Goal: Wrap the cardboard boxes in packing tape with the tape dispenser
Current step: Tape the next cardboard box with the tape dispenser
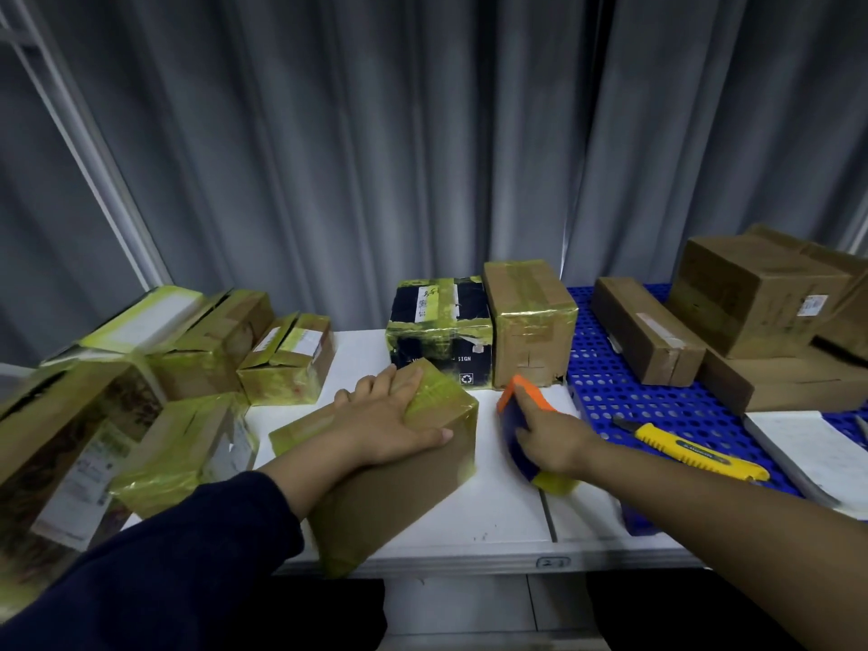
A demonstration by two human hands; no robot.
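A long brown cardboard box [404,481] lies at an angle on the white table [498,509], yellowish tape across its ends. My left hand [390,415] rests flat on the box's top, fingers spread toward its far end. To the right of the box, my right hand [549,439] grips the tape dispenser [526,425], which has an orange head, a blue body and a yellow tape roll at its lower end. The dispenser sits just above the table, apart from the box.
Several taped boxes [197,350] crowd the left side. A black taped box [439,331] and a brown taped box [530,321] stand behind. Untaped boxes [751,312] sit on a blue perforated pallet [657,401] with a yellow utility knife [695,453] and a white notebook [808,453].
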